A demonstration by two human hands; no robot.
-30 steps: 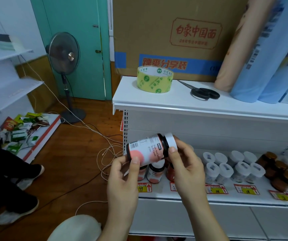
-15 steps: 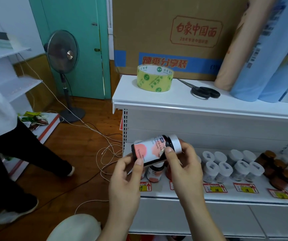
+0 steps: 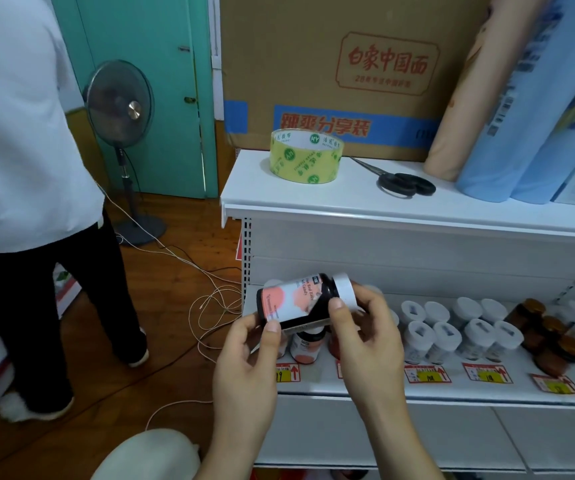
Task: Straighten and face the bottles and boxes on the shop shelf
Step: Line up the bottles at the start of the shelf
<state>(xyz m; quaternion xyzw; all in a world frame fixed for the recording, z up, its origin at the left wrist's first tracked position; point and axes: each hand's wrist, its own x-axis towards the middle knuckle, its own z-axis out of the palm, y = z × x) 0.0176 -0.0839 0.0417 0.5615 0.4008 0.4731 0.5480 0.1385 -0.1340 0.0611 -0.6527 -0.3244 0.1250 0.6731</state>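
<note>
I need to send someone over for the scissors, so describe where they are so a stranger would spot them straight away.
Look at the white shop shelf unit and its top board, in front of the big cardboard box. The scissors lie flat there, between the roll of yellowish tape and the leaning paper rolls. They are the only black-handled thing on that board, blades pointing back towards the tape.
</note>
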